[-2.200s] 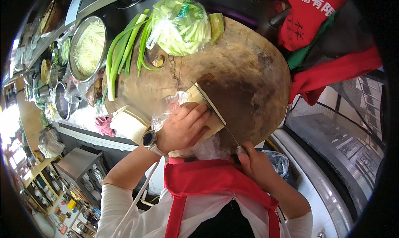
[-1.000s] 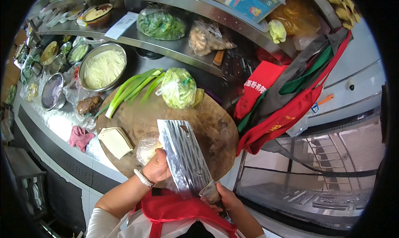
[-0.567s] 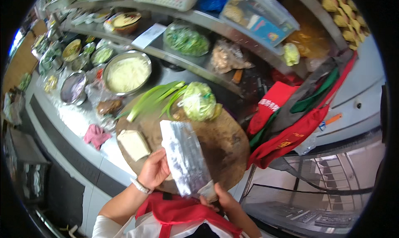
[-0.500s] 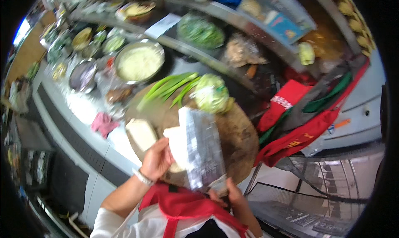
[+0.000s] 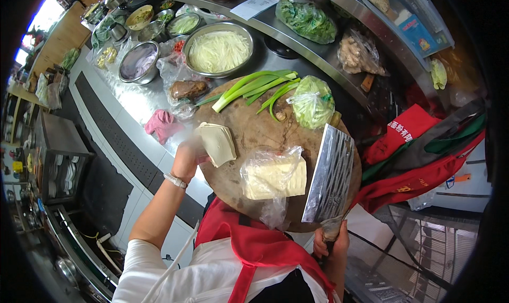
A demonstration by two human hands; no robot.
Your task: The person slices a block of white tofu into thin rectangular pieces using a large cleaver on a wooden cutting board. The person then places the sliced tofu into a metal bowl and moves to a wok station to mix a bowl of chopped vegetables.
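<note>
My left hand is at the left edge of a round wooden chopping board, beside a small stack of pale, tofu-like slices. Motion smears its fingers, so their grip on the slices cannot be made out. My right hand is closed round the wrapped handle of a cleaver. The wide, wet-looking blade lies over the board's right side. Between the hands sits a pale yellow, tofu-like block, partly covered by a clear plastic bag.
Scallions and a bagged cabbage lie at the board's far side. Behind stand a steel bowl of pale shreds and a smaller bowl. A pink cloth lies left; red fabric hangs right.
My left hand has moved left, away from the pale piece near the blade, to the stack of slices. The cleaver has shifted right, uncovering the block. The whole view has shifted too.
</note>
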